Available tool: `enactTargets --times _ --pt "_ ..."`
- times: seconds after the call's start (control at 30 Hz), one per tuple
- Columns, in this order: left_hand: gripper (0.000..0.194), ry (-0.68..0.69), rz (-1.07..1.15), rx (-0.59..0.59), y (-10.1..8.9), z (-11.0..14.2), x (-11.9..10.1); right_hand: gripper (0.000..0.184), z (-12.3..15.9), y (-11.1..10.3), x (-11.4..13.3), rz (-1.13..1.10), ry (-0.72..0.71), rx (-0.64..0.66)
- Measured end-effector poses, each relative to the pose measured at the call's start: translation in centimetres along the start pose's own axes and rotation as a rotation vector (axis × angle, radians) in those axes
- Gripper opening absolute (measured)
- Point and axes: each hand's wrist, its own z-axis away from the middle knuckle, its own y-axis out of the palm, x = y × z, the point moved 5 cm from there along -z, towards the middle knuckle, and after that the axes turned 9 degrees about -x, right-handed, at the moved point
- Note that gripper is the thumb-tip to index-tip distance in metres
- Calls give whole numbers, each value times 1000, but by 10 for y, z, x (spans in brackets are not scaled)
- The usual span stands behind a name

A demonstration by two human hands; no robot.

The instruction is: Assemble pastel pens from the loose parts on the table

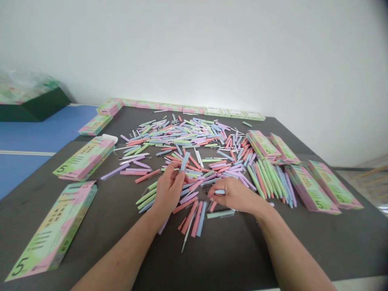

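Note:
My left hand [170,188] is closed around a light blue pen barrel [184,161], which points up and away from me. To its right, my right hand [235,195] pinches a short light blue pen part [220,192]; the fingertips are partly hidden. Below and between the hands lie loose red, pink and blue barrels [197,218] and a thin white refill [188,232]. A greenish-blue pen [220,214] rests just under my right hand. Green and blue pens [147,199] lie beside my left wrist.
A wide heap of pastel pens [182,133] and white refills covers the table's middle. Green, red, blue and purple pens [271,180] lie in a row at right. Printed boxes [315,188] stand right, more boxes [51,228] left, others along the back. A dark green bin [36,106] is far left.

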Motion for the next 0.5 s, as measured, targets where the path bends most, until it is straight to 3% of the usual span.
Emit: enactTargets --times 0.17,0.5 --pt "14 7 -25 2 0 1 1 17 3 8 4 94 10 112" --pt "15 8 -35 10 0 1 2 24 2 17 7 292 -16 107"
